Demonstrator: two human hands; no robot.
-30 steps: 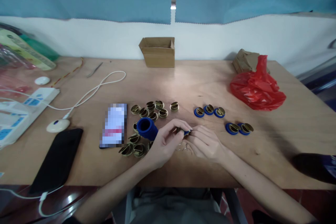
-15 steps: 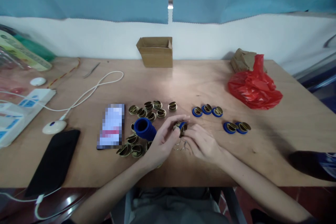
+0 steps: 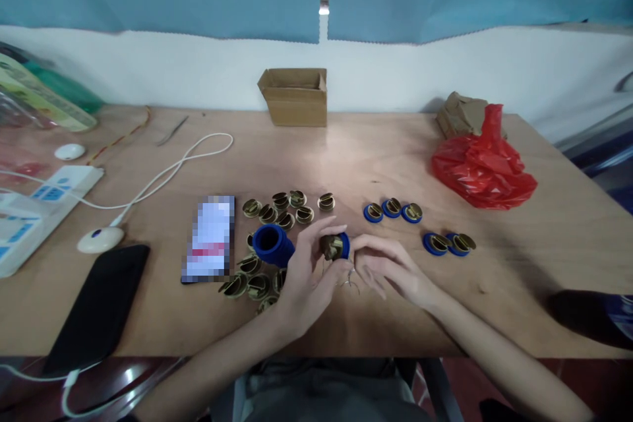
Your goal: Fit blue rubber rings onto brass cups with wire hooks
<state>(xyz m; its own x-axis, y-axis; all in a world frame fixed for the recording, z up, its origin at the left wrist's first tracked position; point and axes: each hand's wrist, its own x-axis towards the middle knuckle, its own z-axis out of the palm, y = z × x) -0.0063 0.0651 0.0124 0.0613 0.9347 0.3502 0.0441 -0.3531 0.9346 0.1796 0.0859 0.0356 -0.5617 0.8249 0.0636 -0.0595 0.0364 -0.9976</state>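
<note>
My left hand (image 3: 309, 280) holds a round brass-coloured piece (image 3: 330, 247) with a blue ring (image 3: 345, 246) around its right side, between thumb and fingers. Just right of it, my right hand (image 3: 390, 267) has its fingers bent and close together near the blue ring; whatever is at its fingertips is hidden. Thin curved silver wires (image 3: 352, 282) lie on the table below the fingertips. Left of my left hand is a blue hollow cylinder (image 3: 273, 244), tilted with its opening up. Several similar brass-coloured pieces (image 3: 258, 285) lie around it.
Several brass pieces on blue rings (image 3: 412, 212) lie to the right. A red plastic bag (image 3: 482, 171) and an open cardboard box (image 3: 297, 105) stand farther back. On the left are a lit phone (image 3: 210, 237), a black phone (image 3: 99, 306), white cables and a power strip (image 3: 54, 201). A dark bottle (image 3: 588, 313) lies at right.
The piece in my left hand has turned, so its brass side shows on the left and the blue ring on the right. My right fingers have drawn slightly away from it.
</note>
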